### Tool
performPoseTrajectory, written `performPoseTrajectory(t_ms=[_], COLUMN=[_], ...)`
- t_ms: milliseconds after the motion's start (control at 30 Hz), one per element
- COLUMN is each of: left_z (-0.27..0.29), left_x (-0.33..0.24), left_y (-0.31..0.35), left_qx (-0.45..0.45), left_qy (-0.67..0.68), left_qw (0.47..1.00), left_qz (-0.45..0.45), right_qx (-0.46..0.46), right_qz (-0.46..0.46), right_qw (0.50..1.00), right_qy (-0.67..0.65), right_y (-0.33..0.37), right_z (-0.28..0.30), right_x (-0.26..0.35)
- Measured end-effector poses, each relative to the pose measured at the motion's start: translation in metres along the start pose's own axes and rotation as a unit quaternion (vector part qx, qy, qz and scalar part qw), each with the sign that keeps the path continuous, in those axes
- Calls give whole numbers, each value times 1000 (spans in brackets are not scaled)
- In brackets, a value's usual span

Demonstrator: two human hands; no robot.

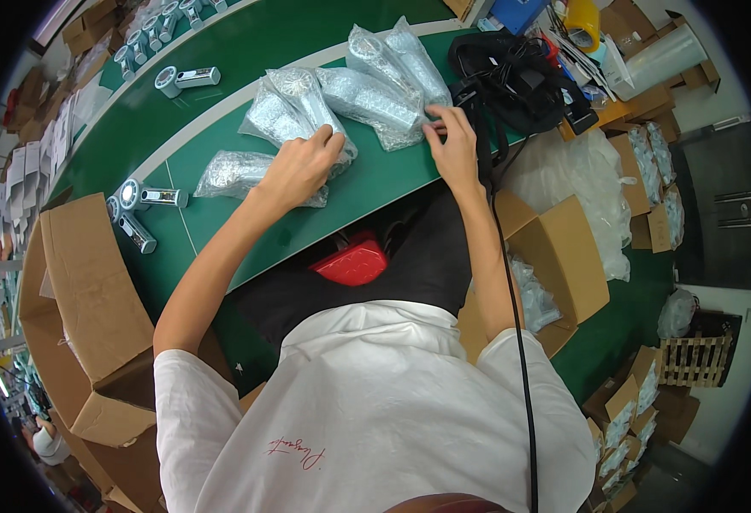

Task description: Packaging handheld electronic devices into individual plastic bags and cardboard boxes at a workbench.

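Note:
Several light-blue handheld fans in clear bubble-wrap bags lie in a row on the green table [375, 175]. My left hand [300, 167] is closed, its fingers curled down on a bubble-wrapped fan [309, 96] in the middle of the row. Under that wrist lies another bubble-wrap bag [226, 173], partly hidden by the forearm. My right hand [454, 147] bends its thumb and fingers around the right end of a bubble-wrap bag [371, 96]. Beyond it, two more wrapped fans [401, 64] lean close together.
Unwrapped fans [160, 197] rest at the table's left, and a single fan [189, 78] lies farther back. An open cardboard box [89, 282] stands at my left, another box [576, 256] with wrapped items at my right. A black bag with cables [512, 81] sits far right.

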State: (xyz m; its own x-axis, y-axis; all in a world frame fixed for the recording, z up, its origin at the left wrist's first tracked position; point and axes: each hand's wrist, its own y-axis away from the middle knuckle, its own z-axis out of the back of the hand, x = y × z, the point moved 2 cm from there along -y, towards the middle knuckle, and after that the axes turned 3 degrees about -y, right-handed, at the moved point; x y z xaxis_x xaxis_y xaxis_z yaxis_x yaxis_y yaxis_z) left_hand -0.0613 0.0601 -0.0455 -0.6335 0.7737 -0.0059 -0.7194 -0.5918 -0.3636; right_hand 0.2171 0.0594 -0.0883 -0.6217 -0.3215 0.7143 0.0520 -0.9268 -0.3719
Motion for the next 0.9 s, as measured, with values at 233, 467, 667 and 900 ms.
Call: performPoseTrajectory(t_ms=[233, 467, 667, 900], left_z=[1, -4, -5, -6], left_x=[-3, -5, -4, -2], left_y=[0, 1, 2, 1], left_qx=[-1, 7, 6, 21], left_qy=[0, -4, -20, -2], left_qw=[1000, 999, 999, 999], left_qz=[17, 34, 28, 50], right_qx=[-154, -177, -122, -101], right_qz=[-56, 65, 17, 151], right_qw=[970, 949, 925, 940], right_qy=[178, 252, 359, 289], right_y=[0, -1, -22, -39], right_z=[-11, -20, -28, -11], right_x=[40, 24, 14, 20])
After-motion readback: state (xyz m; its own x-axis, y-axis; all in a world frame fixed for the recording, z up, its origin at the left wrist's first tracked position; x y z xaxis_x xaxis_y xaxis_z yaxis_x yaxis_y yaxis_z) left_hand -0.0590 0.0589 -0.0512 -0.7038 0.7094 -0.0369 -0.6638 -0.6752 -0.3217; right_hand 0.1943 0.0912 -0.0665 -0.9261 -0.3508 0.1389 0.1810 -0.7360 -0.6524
